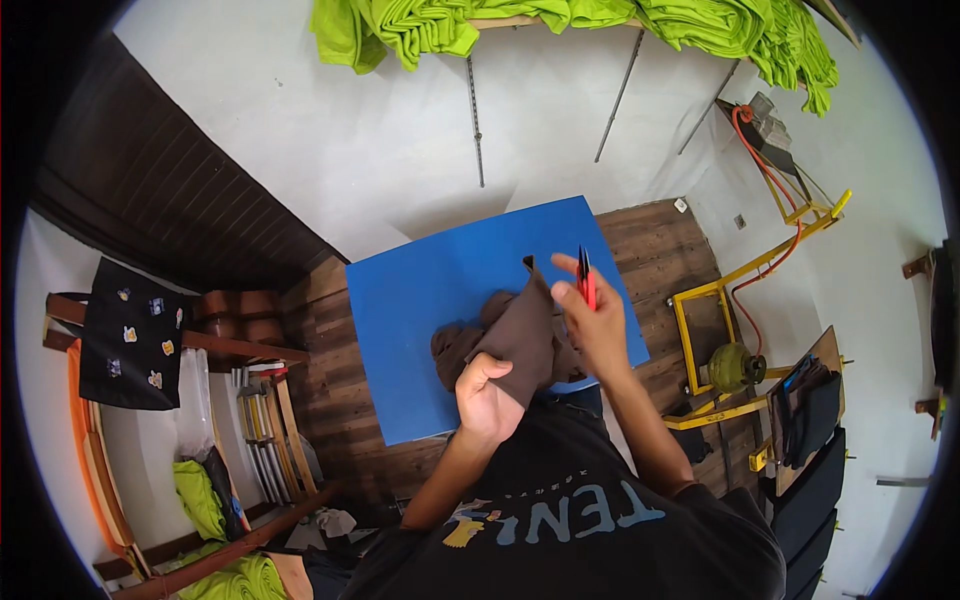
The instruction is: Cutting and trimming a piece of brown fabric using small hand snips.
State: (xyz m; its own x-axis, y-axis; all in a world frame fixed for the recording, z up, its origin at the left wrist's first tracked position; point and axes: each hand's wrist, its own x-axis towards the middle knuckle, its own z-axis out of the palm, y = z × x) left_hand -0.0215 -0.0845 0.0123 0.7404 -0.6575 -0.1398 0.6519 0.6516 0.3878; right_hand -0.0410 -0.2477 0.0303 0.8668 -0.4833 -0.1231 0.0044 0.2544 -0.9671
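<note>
A piece of dark brown cloth (pixel 520 345) is raised above the blue tabletop (pixel 400 300), one corner pointing up and away from me. My left hand (pixel 487 398) grips its near left edge, thumb on top. In my right hand (pixel 600 330) are small red-handled thread snips (pixel 587 283), their dark tips pointing up. The index finger and thumb of that hand stretch toward the cloth's upper corner, with a small gap visible. More brown cloth lies bunched on the table beneath; its lower part is hidden by the raised piece and my hands.
Lime-green folded garments (pixel 690 25) fill a wall shelf beyond the table. To the right stands a yellow metal frame (pixel 690 340) with a green gas cylinder (pixel 737 368) and an orange hose. On the left, a rack (pixel 245 345) holds a black printed cloth (pixel 133 335) and screen frames (pixel 265 430).
</note>
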